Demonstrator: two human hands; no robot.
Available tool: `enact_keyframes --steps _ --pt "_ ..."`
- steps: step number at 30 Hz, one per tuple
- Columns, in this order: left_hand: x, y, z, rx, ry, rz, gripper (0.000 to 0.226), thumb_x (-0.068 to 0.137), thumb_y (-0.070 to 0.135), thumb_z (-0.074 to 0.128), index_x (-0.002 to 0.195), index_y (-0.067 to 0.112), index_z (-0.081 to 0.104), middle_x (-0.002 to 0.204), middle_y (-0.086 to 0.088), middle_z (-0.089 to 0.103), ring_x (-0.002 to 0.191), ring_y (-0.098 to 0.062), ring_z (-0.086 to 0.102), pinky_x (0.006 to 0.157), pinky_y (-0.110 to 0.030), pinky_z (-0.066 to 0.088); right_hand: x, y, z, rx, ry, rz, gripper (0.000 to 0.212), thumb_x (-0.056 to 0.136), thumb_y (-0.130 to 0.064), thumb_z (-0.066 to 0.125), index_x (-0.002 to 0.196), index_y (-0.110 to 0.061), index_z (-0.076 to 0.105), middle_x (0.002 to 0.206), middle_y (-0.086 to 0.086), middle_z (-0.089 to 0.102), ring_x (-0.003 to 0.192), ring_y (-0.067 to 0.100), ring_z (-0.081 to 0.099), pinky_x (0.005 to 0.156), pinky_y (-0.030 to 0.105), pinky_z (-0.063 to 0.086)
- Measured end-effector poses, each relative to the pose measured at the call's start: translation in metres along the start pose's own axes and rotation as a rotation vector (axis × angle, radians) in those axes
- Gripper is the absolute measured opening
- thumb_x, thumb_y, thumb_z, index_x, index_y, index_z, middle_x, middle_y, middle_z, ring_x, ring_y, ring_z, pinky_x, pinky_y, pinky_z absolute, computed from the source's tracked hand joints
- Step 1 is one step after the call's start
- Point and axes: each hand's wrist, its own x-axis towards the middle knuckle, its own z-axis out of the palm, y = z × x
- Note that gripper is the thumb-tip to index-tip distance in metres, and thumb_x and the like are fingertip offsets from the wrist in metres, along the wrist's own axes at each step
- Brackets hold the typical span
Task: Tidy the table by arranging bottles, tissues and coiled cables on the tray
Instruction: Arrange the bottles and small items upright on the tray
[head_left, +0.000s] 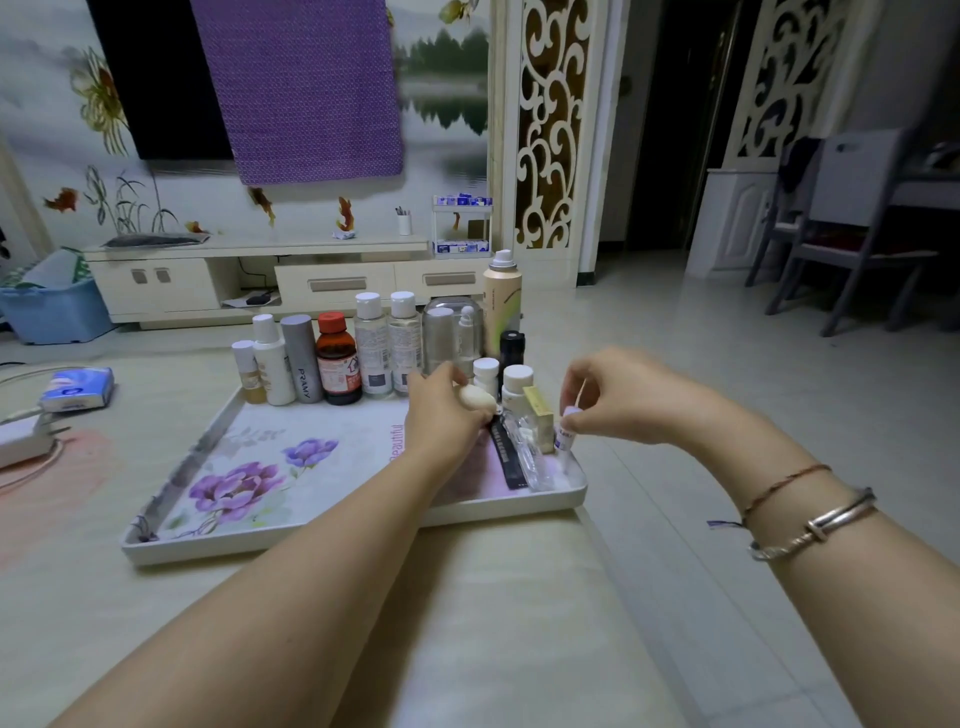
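Forearms: both of mine reach forward from the bottom edge over the table (509, 623); my right wrist wears a bangle (815, 525) and a thin cord.
Head view, tray: white tray (332, 538) with purple flowers printed on it, lying on the table ahead of me.
Left hand: my left hand (441, 410) is over the right part of the tray, fingers curled round a small cream oval piece (477, 399).
Right hand: my right hand (618, 395) is at the tray's right edge, fingertips pinching the top of a small vial (566, 428) with a purple-marked label, standing upright.
Between my hands: a black strip (506, 460), a clear bottle (527, 452) lying flat and a yellow box (540, 418), close together on the tray.
Back row: bottles stand upright along the tray's far edge, among them a brown bottle (338, 358) with a red cap, a grey tube (301, 358), two clear bottles with white caps and a tall spray can (501, 301) at the right end.
Small jars: two white-capped jars (501, 382) stand just in front of the back row.
Tissues: blue pack (78, 389) on the table, well to the left of the tray.
Charger: white charger (23, 439) with its cable, near the tissues at the left edge, off the tray.
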Motion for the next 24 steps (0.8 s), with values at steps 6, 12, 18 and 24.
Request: enact_keyframes --steps 6,12,18,24 --pt "0.0 -0.001 0.002 -0.032 0.051 0.004 0.036 0.072 0.013 0.08 0.097 0.016 0.054 0.11 -0.003 0.041 0.083 -0.015 0.044 0.072 -0.019 0.032 0.0 -0.001 0.016 -0.034 0.145 -0.043 0.007 0.084 -0.023 0.059 0.09 -0.024 0.063 0.083 -0.009 0.059 0.085 0.015 0.053 0.078 0.03 0.031" --pt "0.0 -0.005 0.004 0.007 0.032 0.058 0.035 0.073 0.013 0.078 0.091 0.018 0.049 0.106 -0.002 0.04 0.08 -0.016 0.044 0.061 -0.022 0.031 0.002 0.001 0.022 -0.106 0.156 -0.062 0.008 0.081 -0.02 0.062 0.088 -0.022 0.062 0.086 -0.006 0.062 0.089 0.019 0.055 0.075 0.033 0.025" --pt "0.0 -0.006 0.004 0.183 0.044 0.139 0.033 0.077 0.024 0.074 0.089 0.021 0.044 0.1 0.0 0.039 0.079 -0.02 0.046 0.054 -0.028 0.032 0.003 0.003 0.032 -0.137 0.191 -0.078 0.021 0.079 -0.025 0.066 0.093 -0.019 0.053 0.09 -0.003 0.063 0.09 0.022 0.055 0.076 0.035 0.028" --pt "0.0 -0.009 0.001 0.152 0.002 0.076 0.042 0.075 0.028 0.077 0.1 0.011 0.048 0.111 -0.01 0.047 0.1 -0.031 0.05 0.084 -0.038 0.045 0.003 0.003 0.036 -0.146 0.204 -0.084 0.025 0.083 -0.028 0.065 0.097 -0.019 0.046 0.09 -0.002 0.062 0.088 0.022 0.054 0.078 0.036 0.03"
